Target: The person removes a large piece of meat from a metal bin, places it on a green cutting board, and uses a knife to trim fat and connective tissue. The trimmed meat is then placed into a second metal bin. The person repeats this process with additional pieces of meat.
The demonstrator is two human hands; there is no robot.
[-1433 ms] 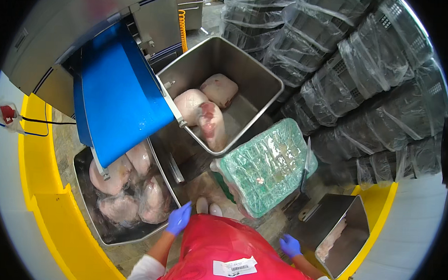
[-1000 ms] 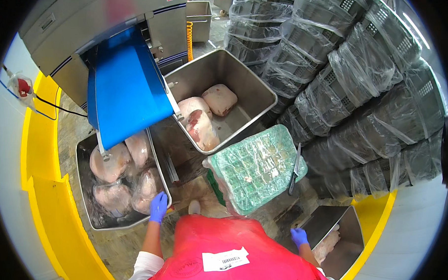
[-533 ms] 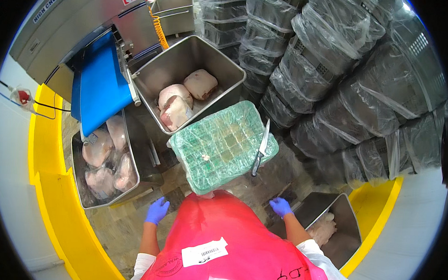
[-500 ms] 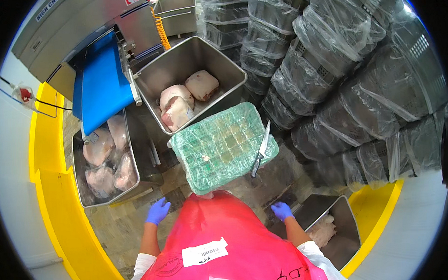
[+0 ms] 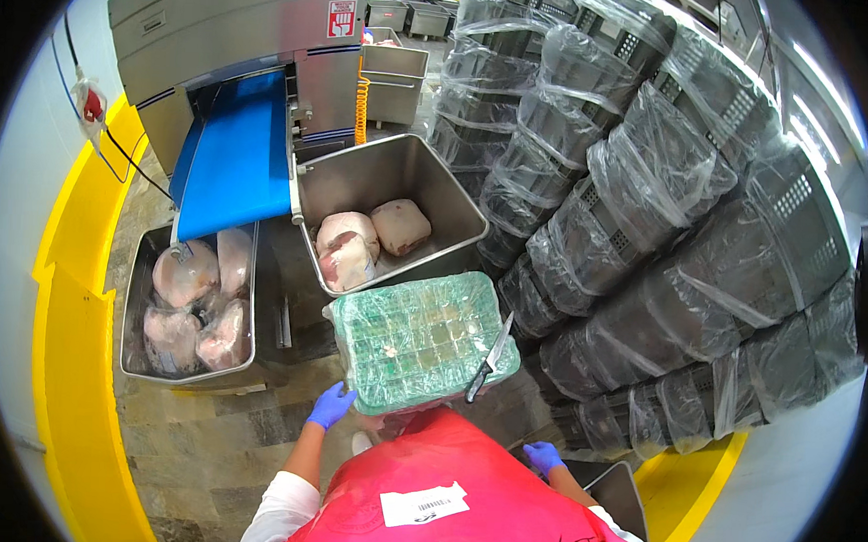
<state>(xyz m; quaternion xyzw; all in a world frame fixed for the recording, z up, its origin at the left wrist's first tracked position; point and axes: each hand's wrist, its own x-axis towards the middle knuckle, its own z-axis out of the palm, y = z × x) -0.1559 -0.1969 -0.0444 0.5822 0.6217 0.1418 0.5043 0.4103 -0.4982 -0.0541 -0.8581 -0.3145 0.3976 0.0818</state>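
Note:
My left hand [image 5: 331, 405], in a purple glove, is at the near left corner of a green crate [image 5: 402, 351] wrapped in clear plastic. Its fingers are loosely apart and hold nothing; whether they touch the wrap I cannot tell. Lower right, beside my red apron [image 5: 417, 471], hangs my right hand [image 5: 544, 456], gloved too, with fingers apart and nothing in them. On the crate's right end lies a knife [image 5: 489, 359] with a dark handle, its blade pointing away from me.
Pale meat pieces [image 5: 349, 244] lie in a steel bin [image 5: 438, 161] beyond the crate. Left of it, another steel bin [image 5: 123, 327] holds several bagged pieces below a machine's blue conveyor belt [image 5: 232, 159]. Plastic-wrapped black crates [image 5: 637, 192] stand stacked at right. A steel bin [image 5: 620, 488] is near my right hand.
My view has tilted up and turned leftward. My left hand has moved forward to the crate's corner. My right hand still hangs at my side, and the knife stays on the crate.

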